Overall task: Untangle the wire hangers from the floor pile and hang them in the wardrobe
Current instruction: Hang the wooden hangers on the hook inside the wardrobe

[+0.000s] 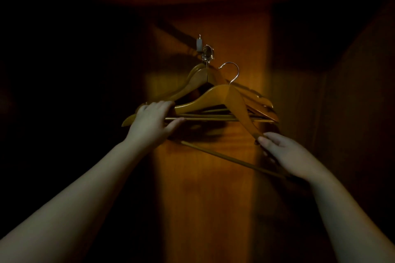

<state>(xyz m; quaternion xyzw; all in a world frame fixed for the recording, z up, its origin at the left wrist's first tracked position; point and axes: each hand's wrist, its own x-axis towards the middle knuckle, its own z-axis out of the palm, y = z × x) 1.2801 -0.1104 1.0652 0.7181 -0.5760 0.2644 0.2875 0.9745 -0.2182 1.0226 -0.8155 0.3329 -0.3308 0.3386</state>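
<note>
At frame center, against the wardrobe's wooden back panel (205,177), I hold a wooden hanger (222,97): left hand (149,121) fingers curled around its left arm, right hand (286,156) pinching its right end, below hung hangers (201,74) on a metal hook (205,51).

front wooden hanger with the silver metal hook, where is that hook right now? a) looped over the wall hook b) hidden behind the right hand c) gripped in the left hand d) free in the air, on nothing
d: the silver metal hook of the front wooden hanger stands free beside the metal wall hook, while the right hand pinches the hanger's lower end and the left hand holds the hung hangers.
</note>
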